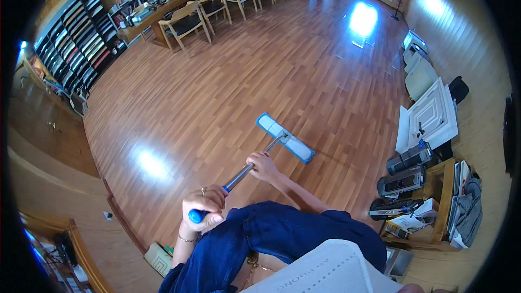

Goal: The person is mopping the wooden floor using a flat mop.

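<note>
A flat mop (239,177) slants away from me, its long metal handle ending in a blue grip. My left hand (204,206) is wrapped round the blue end of the handle, close to my body. Further down the pole, my right hand (262,166) is closed on the bare metal part. The mop's flat rectangular head (297,146), pale on top with a blue fringe, lies on the wood-plank floor (217,97) ahead of my right hand. A joint connects the pole to the middle of the head.
Several wooden chairs (187,24) line a long counter (146,21) at the far left, near dark shelves (76,38). Along the right wall stand a white panelled door (431,116) leaning low, black-and-grey machines (404,182) and a wooden shelf unit (446,201). A wooden door (51,125) is at left.
</note>
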`<action>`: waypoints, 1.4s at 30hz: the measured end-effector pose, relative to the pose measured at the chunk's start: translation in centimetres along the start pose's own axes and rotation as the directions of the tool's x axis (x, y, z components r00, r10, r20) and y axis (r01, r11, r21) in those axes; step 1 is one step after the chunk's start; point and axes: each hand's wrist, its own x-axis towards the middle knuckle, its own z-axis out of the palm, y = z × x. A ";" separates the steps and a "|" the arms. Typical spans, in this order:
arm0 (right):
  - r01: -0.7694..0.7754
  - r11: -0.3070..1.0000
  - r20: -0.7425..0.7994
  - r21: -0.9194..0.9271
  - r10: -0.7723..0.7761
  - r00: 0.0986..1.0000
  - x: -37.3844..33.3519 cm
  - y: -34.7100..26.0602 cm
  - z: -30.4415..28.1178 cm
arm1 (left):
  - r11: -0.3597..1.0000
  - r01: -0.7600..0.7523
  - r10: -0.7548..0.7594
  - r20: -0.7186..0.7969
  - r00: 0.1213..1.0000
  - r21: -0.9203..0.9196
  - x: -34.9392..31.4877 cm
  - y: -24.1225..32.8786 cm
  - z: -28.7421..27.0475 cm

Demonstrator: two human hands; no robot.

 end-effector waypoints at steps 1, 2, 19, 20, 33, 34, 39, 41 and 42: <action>-0.006 1.000 -0.015 -0.008 0.006 1.000 0.6 0.8 0.1 | 1.000 -0.002 0.002 -0.022 1.000 0.002 0.4 -1.3 -0.2; -0.094 0.995 -0.054 -0.023 0.093 0.994 0.8 2.1 0.4 | 1.000 -0.004 0.005 -0.027 1.000 0.024 0.9 -2.5 -0.3; -0.231 0.955 -0.122 -0.186 0.211 0.970 7.3 6.1 0.0 | 0.909 0.013 0.320 0.719 0.617 -0.416 14.7 -5.8 -8.8; -0.223 0.959 -0.186 -0.173 0.190 0.964 8.0 7.0 0.1 | 0.898 0.013 0.325 0.683 0.655 -0.440 15.1 -7.1 -9.6; -0.218 0.918 -0.462 0.331 0.359 0.811 13.5 12.7 -3.9 | 0.928 -0.179 0.364 0.689 0.626 -0.327 22.8 -20.0 -9.5; -0.224 0.916 -0.462 0.332 0.365 0.809 13.6 13.2 -4.8 | 0.928 -0.174 0.363 0.690 0.626 -0.330 23.8 -19.7 -9.6; -0.339 0.940 -0.430 -0.041 0.290 0.855 16.2 10.2 -5.2 | 0.838 -0.221 0.531 0.654 0.539 -0.499 26.8 -17.3 -11.3; -0.393 0.911 -0.508 -0.124 0.282 0.814 16.5 9.7 -4.1 | 0.783 -0.222 0.607 0.633 0.480 -0.582 27.9 -16.7 -11.7; -0.391 0.912 -0.510 -0.123 0.280 0.813 16.6 10.0 -3.9 | 0.753 -0.211 0.640 0.618 0.457 -0.623 28.5 -16.9 -11.6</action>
